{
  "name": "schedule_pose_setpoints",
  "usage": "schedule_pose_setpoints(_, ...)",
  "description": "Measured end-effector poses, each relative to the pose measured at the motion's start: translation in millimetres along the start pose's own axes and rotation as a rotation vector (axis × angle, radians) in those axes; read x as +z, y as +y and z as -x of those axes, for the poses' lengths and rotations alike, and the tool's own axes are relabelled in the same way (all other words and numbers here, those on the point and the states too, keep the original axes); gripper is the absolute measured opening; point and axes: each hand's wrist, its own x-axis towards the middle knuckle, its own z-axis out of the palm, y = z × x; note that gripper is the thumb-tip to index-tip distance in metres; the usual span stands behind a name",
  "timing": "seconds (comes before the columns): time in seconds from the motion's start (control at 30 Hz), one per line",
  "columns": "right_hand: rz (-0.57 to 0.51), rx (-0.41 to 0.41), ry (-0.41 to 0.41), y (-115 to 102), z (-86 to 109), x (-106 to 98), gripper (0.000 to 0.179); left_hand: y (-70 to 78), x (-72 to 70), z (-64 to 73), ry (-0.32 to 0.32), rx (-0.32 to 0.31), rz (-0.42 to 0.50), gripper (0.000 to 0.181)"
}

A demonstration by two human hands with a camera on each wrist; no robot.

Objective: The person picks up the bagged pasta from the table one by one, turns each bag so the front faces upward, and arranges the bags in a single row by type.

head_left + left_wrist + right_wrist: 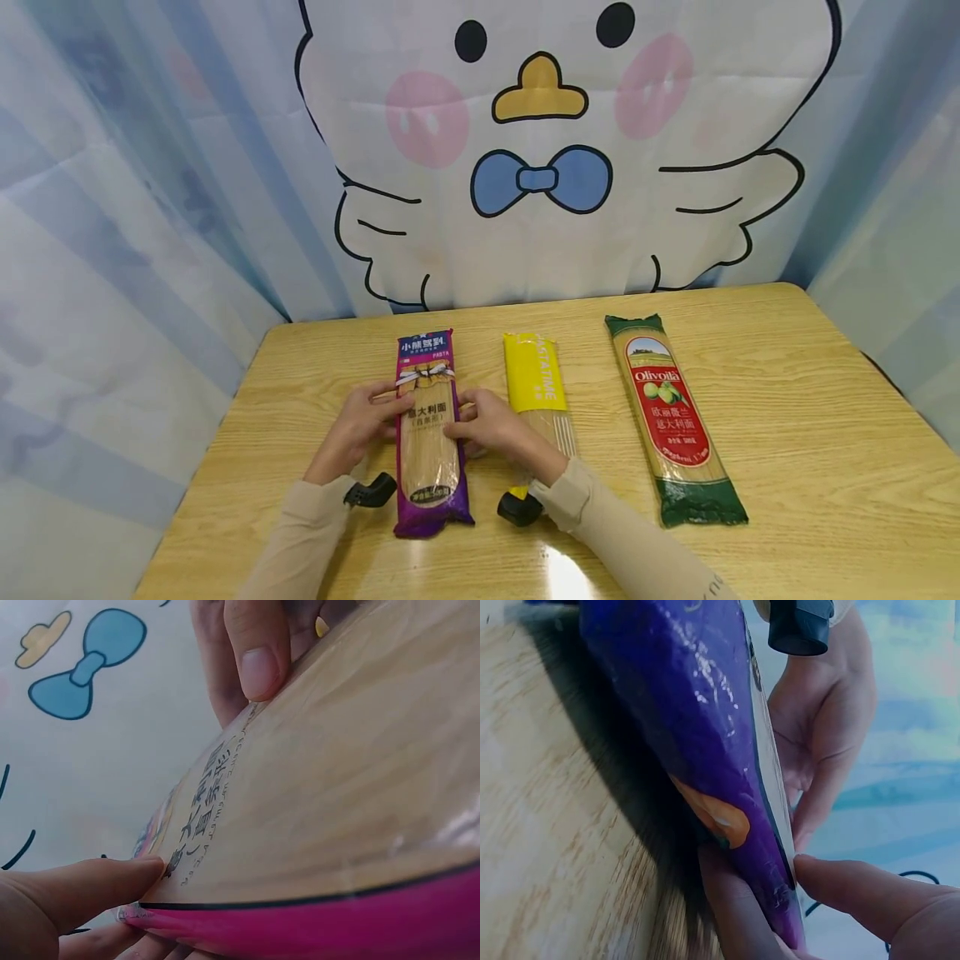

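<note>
Both hands grip a purple packet of long pasta [427, 433] by its two long sides, at about mid-length. My left hand [366, 425] has its thumb on the front film at the left edge, fingers passing under. On the opposite edge my right hand [491, 425] pinches the packet, thumb on top. From the right wrist, the packet's purple underside [682, 727] shows above the table, a dark shadow between them. The left wrist view shows the clear window [360, 772] with noodles behind it and the left thumb [97, 885] on its border.
Right of the held packet lies a yellow pasta packet [534, 375], partly covered by my right forearm. Farther right is a green-ended spaghetti packet [675, 417] with a red label. All are on a wooden table [810, 400], with a printed curtain [525, 250] behind.
</note>
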Motion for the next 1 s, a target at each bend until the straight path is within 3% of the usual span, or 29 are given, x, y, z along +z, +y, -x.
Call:
schedule_pose_setpoints(0.6, 0.044, -0.033, -0.01, -1.3, -1.5, 1.4, 0.041, -4.4, -2.4, -3.6, 0.012, 0.015, -0.049, 0.053)
schedule_pose_setpoints(1.0, 0.362, -0.088, 0.1, -5.0, 2.3, 4.6, 0.036, -3.9, -1.7, -0.4, 0.1, 0.035, -0.105, 0.051)
